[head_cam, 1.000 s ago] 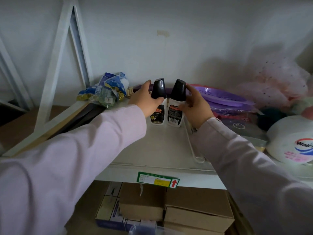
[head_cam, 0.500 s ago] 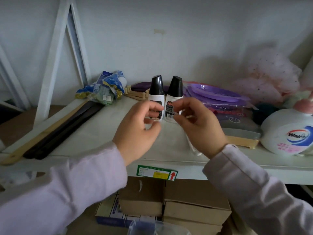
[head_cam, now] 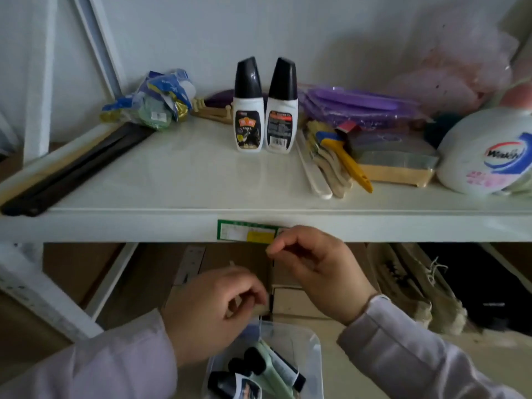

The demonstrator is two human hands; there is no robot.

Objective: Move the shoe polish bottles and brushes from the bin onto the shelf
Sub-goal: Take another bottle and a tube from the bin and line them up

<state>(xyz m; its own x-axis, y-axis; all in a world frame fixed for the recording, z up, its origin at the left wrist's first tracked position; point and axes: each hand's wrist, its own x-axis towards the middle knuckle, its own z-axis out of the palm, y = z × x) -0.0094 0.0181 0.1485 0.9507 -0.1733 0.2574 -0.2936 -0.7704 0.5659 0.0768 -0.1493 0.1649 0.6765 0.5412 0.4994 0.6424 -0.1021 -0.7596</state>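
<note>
Two shoe polish bottles (head_cam: 263, 106) stand upright on the shelf (head_cam: 178, 174), side by side and almost touching, at about 12 o'clock from your hands. That part looks done. More is left, I think: the clear bin (head_cam: 312, 358) sits low at 6 o'clock, and in it you can see another bottle with a black cap (head_cam: 234, 387) and some pale green tubes (head_cam: 273, 370) lying down. You cannot tell from here if any brushes are in the bin, because much of it is hidden. Your left hand (head_cam: 210, 312) hangs just above the bin with its fingers curled loosely, and it holds nothing. Your right hand (head_cam: 313, 266) is in front of the shelf edge, near the green label (head_cam: 247, 231), fingers bent a little, and it holds nothing too. Around the bottles the shelf is busy. At 10 o'clock there is a crinkly blue packet (head_cam: 155, 102) and long black sticks (head_cam: 74, 171). At 2 o'clock lie a yellow handled brush (head_cam: 348, 162), purple plates (head_cam: 359, 106) and a big white jug (head_cam: 486, 156). The open space is in the middle front of the shelf, so new things can go there. Mind the shelf edge when you lift things up from the bin.
</note>
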